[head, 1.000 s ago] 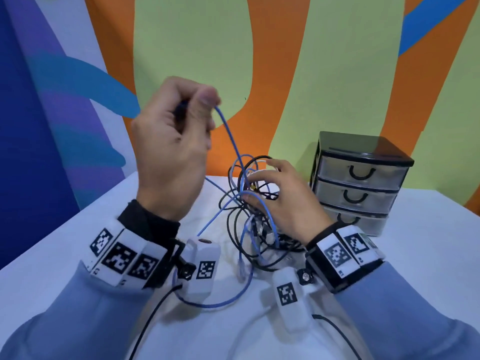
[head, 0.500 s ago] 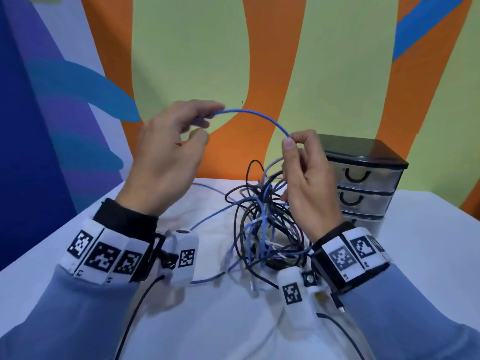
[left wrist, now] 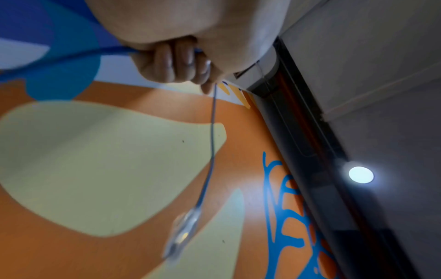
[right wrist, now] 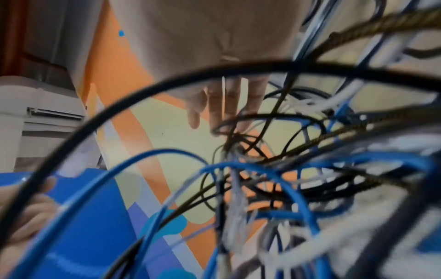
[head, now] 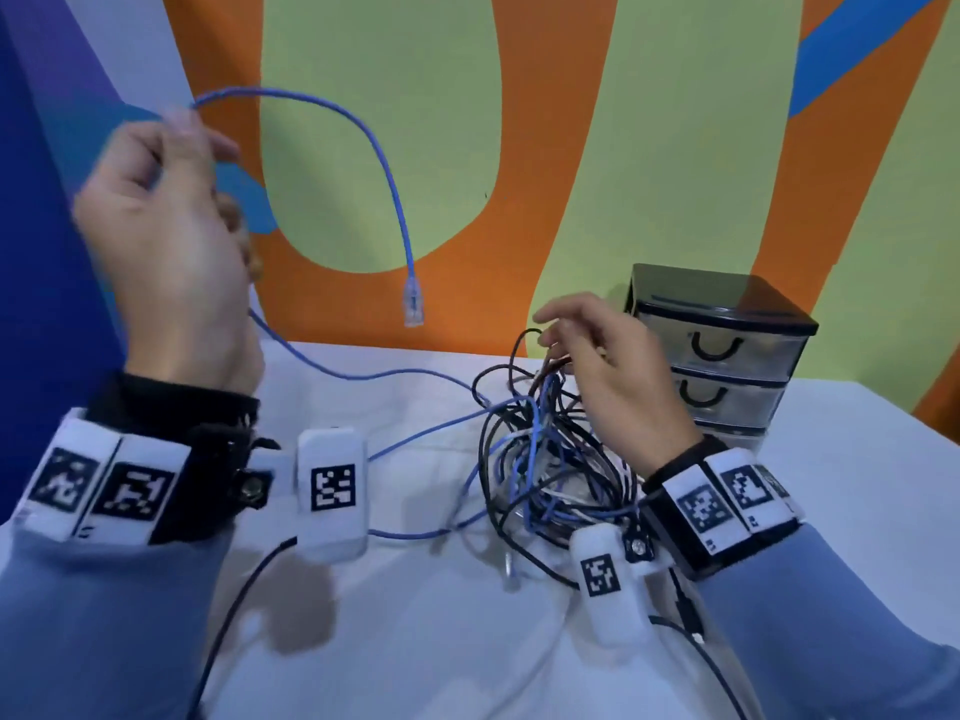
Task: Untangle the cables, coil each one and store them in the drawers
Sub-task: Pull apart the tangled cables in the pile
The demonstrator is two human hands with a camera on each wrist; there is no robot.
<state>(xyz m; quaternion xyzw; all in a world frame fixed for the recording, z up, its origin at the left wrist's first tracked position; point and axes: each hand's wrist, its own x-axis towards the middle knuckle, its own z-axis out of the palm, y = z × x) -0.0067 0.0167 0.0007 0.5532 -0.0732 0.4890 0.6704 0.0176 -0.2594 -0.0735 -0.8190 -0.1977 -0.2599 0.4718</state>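
Left hand (head: 171, 241) grips the blue cable (head: 363, 132) raised, its plug (head: 413, 302) dangling; the rest runs right into the tangle (head: 545, 459) under the relaxed right hand (head: 613, 371)

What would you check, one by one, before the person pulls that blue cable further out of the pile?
1. Left hand grips the blue cable: ok.
2. Clear plug hangs free of the tangle: ok.
3. Rest of the blue cable is out of the cable pile: not ok, it runs into it.
4. Right hand steadies the pile: cannot tell; fingers reach its top.
5. Drawers open for storing: not ok, all shut.
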